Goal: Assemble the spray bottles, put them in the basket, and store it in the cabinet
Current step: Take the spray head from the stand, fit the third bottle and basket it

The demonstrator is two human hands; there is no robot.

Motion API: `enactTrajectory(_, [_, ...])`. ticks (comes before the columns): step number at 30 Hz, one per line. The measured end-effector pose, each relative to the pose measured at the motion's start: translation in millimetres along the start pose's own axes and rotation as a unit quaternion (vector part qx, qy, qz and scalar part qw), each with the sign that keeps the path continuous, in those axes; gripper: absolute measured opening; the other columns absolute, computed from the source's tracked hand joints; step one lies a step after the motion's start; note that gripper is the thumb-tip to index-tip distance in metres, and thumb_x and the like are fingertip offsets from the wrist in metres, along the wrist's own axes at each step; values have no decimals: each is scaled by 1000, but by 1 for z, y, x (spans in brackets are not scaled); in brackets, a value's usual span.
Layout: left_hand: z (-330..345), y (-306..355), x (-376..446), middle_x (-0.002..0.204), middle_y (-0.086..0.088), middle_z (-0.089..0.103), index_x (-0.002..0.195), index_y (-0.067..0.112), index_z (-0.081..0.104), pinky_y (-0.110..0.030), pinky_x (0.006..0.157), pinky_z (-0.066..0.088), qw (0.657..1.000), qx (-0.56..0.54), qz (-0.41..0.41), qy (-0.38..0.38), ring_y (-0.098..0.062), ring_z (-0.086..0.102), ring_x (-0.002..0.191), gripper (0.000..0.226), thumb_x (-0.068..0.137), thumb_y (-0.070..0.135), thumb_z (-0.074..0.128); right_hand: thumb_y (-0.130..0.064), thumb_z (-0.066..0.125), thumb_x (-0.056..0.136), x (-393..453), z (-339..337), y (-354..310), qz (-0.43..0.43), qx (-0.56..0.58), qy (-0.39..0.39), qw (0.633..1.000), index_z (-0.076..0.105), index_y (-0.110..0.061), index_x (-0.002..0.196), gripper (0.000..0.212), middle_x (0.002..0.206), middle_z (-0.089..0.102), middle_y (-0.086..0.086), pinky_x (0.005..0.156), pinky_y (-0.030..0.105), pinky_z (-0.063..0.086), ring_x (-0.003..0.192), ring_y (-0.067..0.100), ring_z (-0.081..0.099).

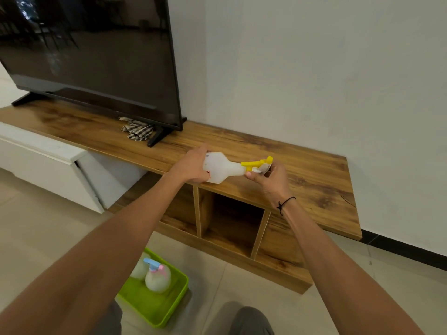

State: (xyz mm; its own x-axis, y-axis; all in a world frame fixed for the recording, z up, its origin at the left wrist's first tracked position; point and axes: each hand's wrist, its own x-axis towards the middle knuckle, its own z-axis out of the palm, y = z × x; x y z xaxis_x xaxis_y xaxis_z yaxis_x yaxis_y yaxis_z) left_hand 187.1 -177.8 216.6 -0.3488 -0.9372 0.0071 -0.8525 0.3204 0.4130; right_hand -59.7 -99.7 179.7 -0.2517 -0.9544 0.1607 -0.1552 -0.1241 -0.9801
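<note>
A white spray bottle (221,168) lies on its side in the air above the wooden cabinet top (314,180). My left hand (191,166) grips its base. My right hand (271,176) pinches the yellow spray head (257,163) at the bottle's neck. On the floor below stands a green basket (167,308) holding two white bottles; the nearer one (158,278) has a blue and pink spray head, the other (140,269) is partly hidden by my left arm. The cabinet has open compartments (232,221) under the top.
A black TV (92,56) stands on the cabinet's left part, with a checked cloth (137,129) beneath it by its foot. A white drawer unit (48,163) sits at the left. My knees (249,320) are at the bottom edge, on a tiled floor.
</note>
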Motion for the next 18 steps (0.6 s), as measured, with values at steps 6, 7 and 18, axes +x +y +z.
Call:
enactTrajectory(6, [-8, -20, -33, 140, -6, 56, 148, 22, 42, -31, 81, 48, 999, -24, -32, 5, -29, 55, 127, 96, 64, 7, 87, 0, 91, 76, -15, 17, -10, -39, -1, -67, 997, 74, -9, 98, 30, 100, 79, 6, 83, 30, 61, 94, 16, 74])
enactTrajectory(7, [-8, -26, -44, 138, -5, 56, 148, 22, 41, -33, 81, 48, 998, -36, -47, 0, -28, 55, 126, 99, 62, 6, 87, 0, 91, 76, -17, 22, -11, -51, -4, -83, 995, 76, -7, 98, 28, 100, 81, 5, 83, 29, 60, 95, 15, 76])
enactTrajectory(18, [46, -87, -154, 134, -2, 53, 139, 18, 46, -32, 81, 49, 986, -110, -121, 44, -19, 52, 111, 88, 62, 6, 89, -33, 88, 85, -73, 97, 16, -8, -46, -176, 983, 79, -9, 102, 30, 86, 82, 6, 71, 48, 67, 71, 27, 80])
